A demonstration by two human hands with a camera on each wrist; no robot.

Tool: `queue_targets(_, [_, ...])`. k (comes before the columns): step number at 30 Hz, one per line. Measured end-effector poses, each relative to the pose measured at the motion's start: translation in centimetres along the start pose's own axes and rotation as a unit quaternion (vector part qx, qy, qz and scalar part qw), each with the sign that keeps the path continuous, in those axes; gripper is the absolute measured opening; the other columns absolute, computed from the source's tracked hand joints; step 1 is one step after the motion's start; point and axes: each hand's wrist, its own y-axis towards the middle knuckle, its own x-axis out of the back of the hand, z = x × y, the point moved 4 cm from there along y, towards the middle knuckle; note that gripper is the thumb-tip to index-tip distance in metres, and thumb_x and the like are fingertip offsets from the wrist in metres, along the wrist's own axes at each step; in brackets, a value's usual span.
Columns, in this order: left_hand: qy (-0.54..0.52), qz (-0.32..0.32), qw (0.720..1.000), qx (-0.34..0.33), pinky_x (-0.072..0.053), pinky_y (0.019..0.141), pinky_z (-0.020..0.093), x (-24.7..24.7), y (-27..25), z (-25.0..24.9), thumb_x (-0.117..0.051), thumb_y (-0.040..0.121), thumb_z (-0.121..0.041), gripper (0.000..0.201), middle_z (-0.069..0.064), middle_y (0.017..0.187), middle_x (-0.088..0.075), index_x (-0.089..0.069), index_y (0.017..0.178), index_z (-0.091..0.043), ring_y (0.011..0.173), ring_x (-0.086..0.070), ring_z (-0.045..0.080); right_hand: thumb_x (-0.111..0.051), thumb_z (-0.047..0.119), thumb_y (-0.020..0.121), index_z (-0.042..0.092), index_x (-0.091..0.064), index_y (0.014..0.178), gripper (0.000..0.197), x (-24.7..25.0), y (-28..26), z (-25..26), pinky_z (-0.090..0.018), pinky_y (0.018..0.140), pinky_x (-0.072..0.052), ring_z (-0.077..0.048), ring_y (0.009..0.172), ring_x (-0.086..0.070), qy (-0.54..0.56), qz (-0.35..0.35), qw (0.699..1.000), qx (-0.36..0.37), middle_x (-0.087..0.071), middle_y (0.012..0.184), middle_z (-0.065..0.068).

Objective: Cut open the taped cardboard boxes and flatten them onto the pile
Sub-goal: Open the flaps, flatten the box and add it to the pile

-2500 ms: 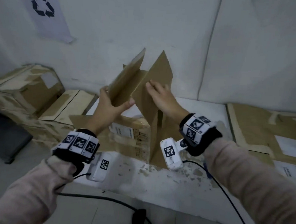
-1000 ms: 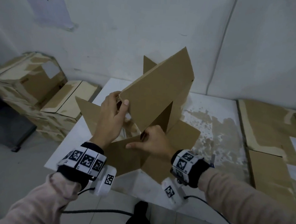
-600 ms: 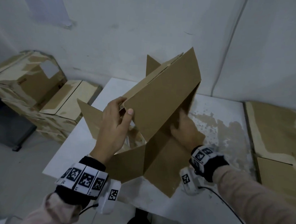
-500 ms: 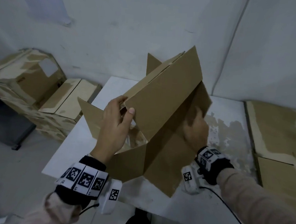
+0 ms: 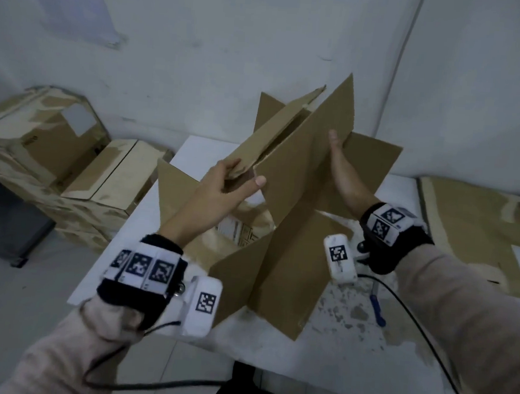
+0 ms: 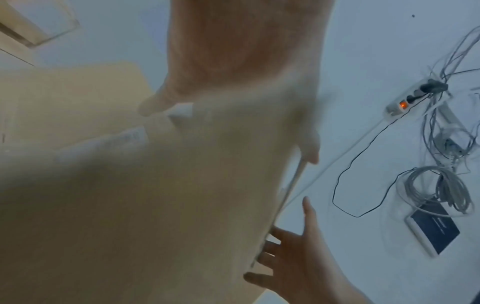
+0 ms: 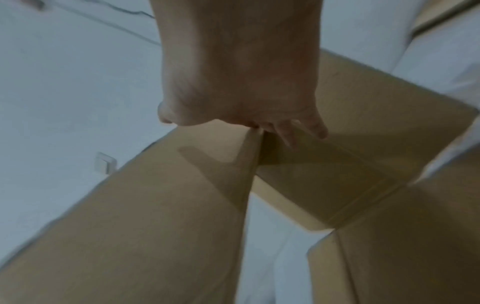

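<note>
- The opened cardboard box (image 5: 286,204) stands half collapsed on the white table (image 5: 350,335), its flaps splayed outward in several directions and its upper panels tilted toward the wall.
- The left hand (image 5: 222,191) grips the near upper corner of the box, thumb on the front panel and fingers curled round the folded edge behind it.
- The right hand (image 5: 345,175) lies flat along the right edge of the big front panel, fingers straight and reaching upward, holding nothing; from the left wrist view its spread fingers (image 6: 283,255) meet the panel's edge.
- One flap (image 5: 280,278) slopes down over the table's near edge, between the two wrists.
- A blue-handled tool (image 5: 378,309) lies on the table just right of that flap; I cannot make out what it is.
- Flattened cardboard (image 5: 478,230) lies to the right of the table, with a white label on it.
- Taped boxes (image 5: 55,158) are stacked against the wall on the left, still closed.
- A sheet with a recycling symbol (image 5: 72,2) hangs on the wall above them.
</note>
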Motion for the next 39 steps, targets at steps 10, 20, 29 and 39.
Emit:
queue_targets(10, [0.206,0.058,0.974,-0.076,-0.044,0.101,0.038,3.7,1.4,-0.4,-0.059,0.09,-0.04,0.057,-0.001,0.139,-0.049,-0.041,0.141,-0.019,0.124,-0.049,0.014,-0.056,0.023,0.083,0.001,-0.053,0.106,0.032,0.6,-5.6,4.7,-0.037,0.065,-0.06,-0.023,0.064,-0.07,0.005,0.072,0.997,-0.029,-0.062,0.093,-0.015])
queue_targets(20, [0.107,0.0,0.993,0.047,-0.054,0.083,0.045,2.0,6.7,4.3,-0.049,0.094,-0.018,0.027,0.018,0.098,-0.066,-0.054,0.115,-0.001,0.09,-0.066,0.033,-0.048,-0.014,0.083,-0.015,-0.053,0.113,0.031,5.9,0.7,-0.7,-0.057,0.086,-0.052,-0.044,0.092,-0.065,-0.239,-0.017,0.957,-0.162,-0.061,0.107,-0.033])
queue_targets(29, [0.068,-0.145,0.951,0.264,-0.041,0.099,0.041,0.8,8.4,15.4,-0.064,0.087,-0.018,0.07,0.025,0.137,-0.043,-0.026,0.142,0.005,0.123,-0.046,0.037,-0.055,0.01,0.09,0.0,-0.043,0.128,0.041,4.8,5.5,-11.1,-0.043,0.097,-0.045,-0.04,0.118,-0.05,-0.401,-0.063,0.894,-0.19,-0.048,0.104,-0.019])
queue_targets(39, [0.398,0.14,0.902,-0.095,-0.026,0.113,0.041,-8.2,19.8,14.9,-0.021,0.095,-0.039,0.058,0.008,0.155,-0.025,-0.031,0.146,-0.012,0.144,-0.015,0.024,-0.027,0.032,0.103,0.011,-0.015,0.152,0.054,-1.8,14.9,-15.7,-0.048,0.118,-0.01,-0.027,0.147,-0.004,-0.54,0.0,0.84,-0.062,-0.003,0.161,-0.008])
